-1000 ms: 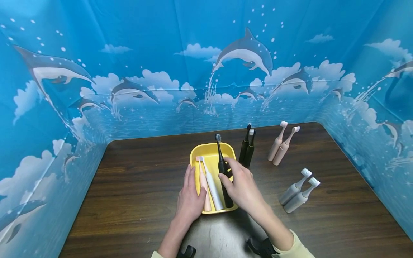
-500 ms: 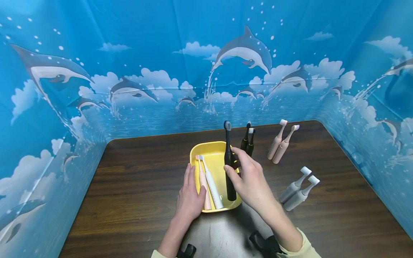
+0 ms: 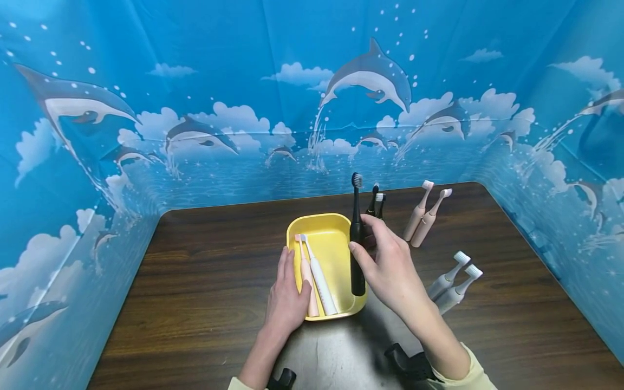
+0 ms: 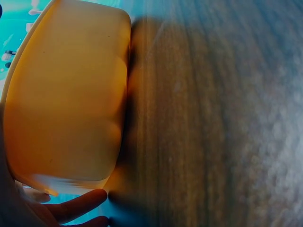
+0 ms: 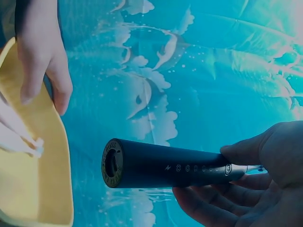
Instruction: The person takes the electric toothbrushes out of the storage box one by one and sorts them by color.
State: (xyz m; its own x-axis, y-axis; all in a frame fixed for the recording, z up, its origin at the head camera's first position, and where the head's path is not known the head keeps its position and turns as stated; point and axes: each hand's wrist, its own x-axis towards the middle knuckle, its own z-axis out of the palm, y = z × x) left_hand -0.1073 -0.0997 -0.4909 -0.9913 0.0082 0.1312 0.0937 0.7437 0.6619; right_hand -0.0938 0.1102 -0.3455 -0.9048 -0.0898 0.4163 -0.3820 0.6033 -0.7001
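In the head view my right hand (image 3: 392, 265) holds a black electric toothbrush (image 3: 358, 273) upright above the right side of a yellow tray (image 3: 319, 217). The right wrist view shows the toothbrush handle's base (image 5: 112, 163) facing the camera, with thumb and fingers on either side of the handle. My left hand (image 3: 288, 300) grips the tray's left wall, thumb inside the rim and fingers outside. Within the tray, a pale pink toothbrush (image 3: 306, 276) and a white toothbrush (image 3: 322, 284) lie side by side. The tray's outer side (image 4: 71, 94) fills much of the left wrist view.
Behind my right hand stand black toothbrushes (image 3: 379, 201), partly hidden. Two pink toothbrushes (image 3: 425, 226) stand farther right, and two grey ones (image 3: 452, 295) nearer, partly covered by my right hand. A dolphin-printed curtain (image 3: 219, 162) walls the wooden table (image 3: 209, 281).
My right hand has lifted the black toothbrush up from the tray and carried it rightward to the tray's right edge. My left hand has stayed put on the tray.
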